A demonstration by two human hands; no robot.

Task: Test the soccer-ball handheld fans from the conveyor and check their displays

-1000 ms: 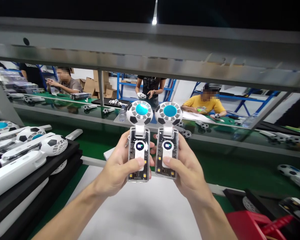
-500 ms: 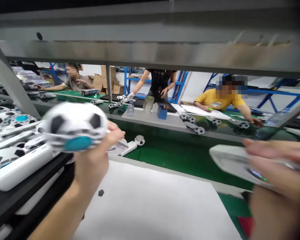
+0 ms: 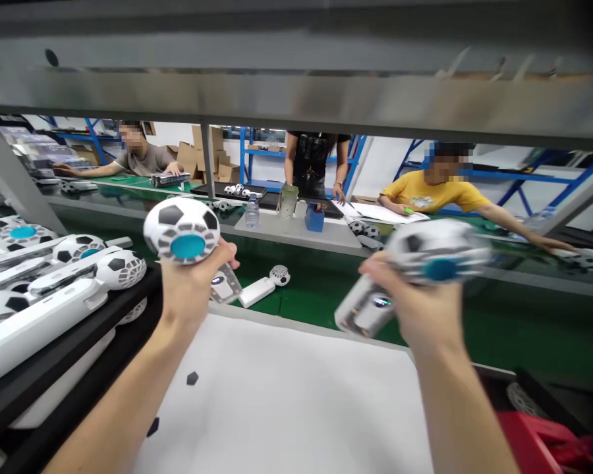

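While a green surface (image 3: 309, 299) spans twelve o'clock beyond the white paper (image 3: 296, 395), a black tray (image 3: 93, 336) at nine bears football-headed units (image 3: 121, 268), whether done or waiting I cannot tell. The left hand (image 3: 190, 280) grips one unit (image 3: 182, 230) at eleven; the right hand (image 3: 429, 309) grips a second unit (image 3: 435, 247) between one and two, display (image 3: 381, 301) lit. Neither is set down. Dark pentagons (image 3: 192, 378) lie at nine.

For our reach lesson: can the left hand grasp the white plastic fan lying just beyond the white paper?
Probably not yet: the left hand seems near that white plastic fan, but is occupied, gripping a blue-centred, football-patterned fan.
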